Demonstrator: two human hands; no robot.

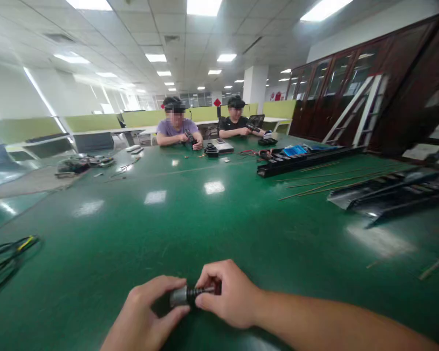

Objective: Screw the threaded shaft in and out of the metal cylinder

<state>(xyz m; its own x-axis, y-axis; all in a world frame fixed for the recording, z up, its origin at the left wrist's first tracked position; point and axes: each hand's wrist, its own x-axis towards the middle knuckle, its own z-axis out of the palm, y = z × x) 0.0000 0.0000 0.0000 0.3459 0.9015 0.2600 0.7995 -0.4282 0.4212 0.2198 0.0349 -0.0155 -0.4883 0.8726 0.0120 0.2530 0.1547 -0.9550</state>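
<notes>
Low in the head view, both my hands meet over a large green table (212,229). My left hand (146,314) pinches the grey end of a small cylindrical part (185,295) between thumb and fingers. My right hand (229,295) closes round the part's dark threaded end, fingers curled over it. The far end of the part is hidden inside my right hand.
Black cables (7,258) lie at the left edge. Long black rails (303,161) and thin rods (329,183) lie at the right, with dark panels (391,195) beyond. Two people (177,129) sit at the far end handling small items. Wooden cabinets (351,87) with a ladder stand at the right.
</notes>
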